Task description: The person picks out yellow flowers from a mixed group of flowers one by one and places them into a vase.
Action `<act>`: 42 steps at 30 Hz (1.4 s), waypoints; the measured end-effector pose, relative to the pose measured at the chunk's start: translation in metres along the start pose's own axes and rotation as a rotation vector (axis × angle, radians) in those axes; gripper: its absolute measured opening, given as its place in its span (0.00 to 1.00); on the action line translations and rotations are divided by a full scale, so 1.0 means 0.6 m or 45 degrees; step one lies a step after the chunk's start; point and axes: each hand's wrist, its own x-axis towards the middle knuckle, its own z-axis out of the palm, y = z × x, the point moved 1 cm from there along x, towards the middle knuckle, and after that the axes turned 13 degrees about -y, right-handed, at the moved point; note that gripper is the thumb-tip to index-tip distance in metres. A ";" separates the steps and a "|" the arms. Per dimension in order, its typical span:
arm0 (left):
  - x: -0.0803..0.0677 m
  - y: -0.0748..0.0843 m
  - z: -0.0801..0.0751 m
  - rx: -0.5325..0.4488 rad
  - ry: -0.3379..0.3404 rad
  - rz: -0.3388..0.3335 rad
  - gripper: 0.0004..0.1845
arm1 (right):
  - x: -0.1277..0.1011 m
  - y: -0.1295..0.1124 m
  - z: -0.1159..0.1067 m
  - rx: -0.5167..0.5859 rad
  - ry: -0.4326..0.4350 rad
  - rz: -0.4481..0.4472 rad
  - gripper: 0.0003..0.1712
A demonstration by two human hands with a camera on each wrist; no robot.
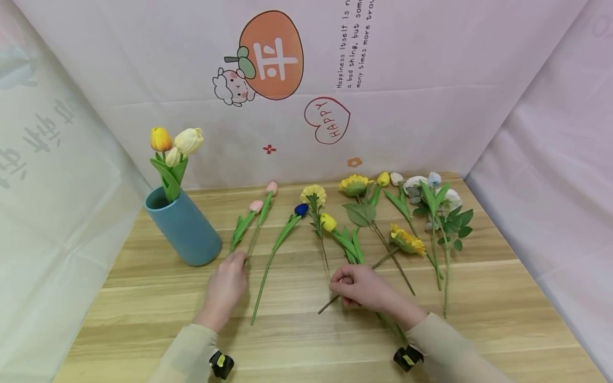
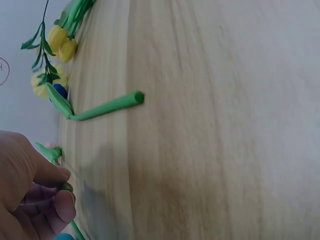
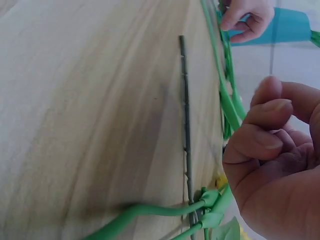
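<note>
My left hand (image 1: 225, 290) pinches the pink tulip stem (image 1: 253, 240) just right of the blue vase (image 1: 183, 226). My right hand (image 1: 365, 289) rests curled over the sunflower stem (image 1: 330, 303), grip undeterminable.

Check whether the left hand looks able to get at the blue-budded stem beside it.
Probably yes: the left hand pinches a pink tulip stem, and the blue-budded stem lies just to its right on the table, uncovered, nothing between.
</note>
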 end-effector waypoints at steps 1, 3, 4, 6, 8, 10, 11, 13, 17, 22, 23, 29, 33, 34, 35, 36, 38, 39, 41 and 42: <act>0.000 -0.003 0.000 0.015 -0.001 -0.001 0.11 | 0.003 0.000 0.003 -0.030 -0.012 0.002 0.12; -0.001 -0.008 0.000 0.055 -0.008 -0.014 0.09 | 0.008 0.002 0.009 -0.096 -0.038 0.009 0.13; -0.001 -0.009 0.000 0.078 -0.010 -0.016 0.09 | 0.010 0.003 0.011 -0.134 -0.048 0.010 0.14; -0.002 -0.011 0.002 0.149 -0.012 -0.013 0.08 | 0.012 0.006 0.013 -0.184 -0.064 0.006 0.15; -0.003 -0.009 0.003 0.231 0.001 0.001 0.06 | 0.012 0.008 0.014 -0.224 -0.069 0.000 0.16; -0.002 -0.003 0.005 0.311 0.029 0.045 0.06 | 0.010 0.009 0.012 -0.253 -0.056 -0.003 0.16; -0.001 0.003 0.006 0.342 0.041 0.078 0.06 | 0.008 0.010 0.010 -0.267 -0.046 -0.005 0.16; 0.001 0.020 0.007 0.375 0.051 0.160 0.06 | 0.003 0.010 0.003 -0.300 -0.017 -0.007 0.17; 0.002 0.069 0.013 0.373 -0.034 0.354 0.13 | -0.012 0.012 -0.020 -0.434 0.066 -0.028 0.18; 0.000 0.124 0.030 0.355 -0.273 0.493 0.25 | -0.034 0.021 -0.044 -0.616 0.151 -0.041 0.17; -0.001 0.132 0.034 0.351 -0.321 0.500 0.27 | -0.038 0.023 -0.048 -0.646 0.165 -0.046 0.17; -0.006 0.147 0.056 0.397 -0.444 0.529 0.27 | -0.066 0.040 -0.062 -0.858 0.214 -0.064 0.24; -0.007 0.141 0.063 0.438 -0.407 0.535 0.24 | -0.080 0.054 -0.068 -0.948 0.187 -0.099 0.29; -0.007 0.139 0.063 0.438 -0.399 0.527 0.23 | -0.083 0.058 -0.069 -0.973 0.184 -0.108 0.30; -0.007 0.136 0.063 0.436 -0.388 0.520 0.22 | -0.086 0.061 -0.070 -1.001 0.177 -0.123 0.31; -0.006 0.133 0.063 0.431 -0.376 0.511 0.21 | -0.088 0.065 -0.070 -1.031 0.170 -0.137 0.32; -0.004 0.128 0.062 0.409 -0.340 0.485 0.18 | -0.091 0.072 -0.070 -1.074 0.157 -0.158 0.33; -0.003 0.125 0.060 0.395 -0.317 0.471 0.16 | -0.092 0.075 -0.070 -1.084 0.150 -0.163 0.34; 0.001 0.118 0.057 0.364 -0.255 0.440 0.10 | -0.092 0.081 -0.069 -1.097 0.137 -0.172 0.36; 0.002 0.114 0.055 0.342 -0.215 0.422 0.08 | -0.092 0.083 -0.068 -1.094 0.132 -0.173 0.36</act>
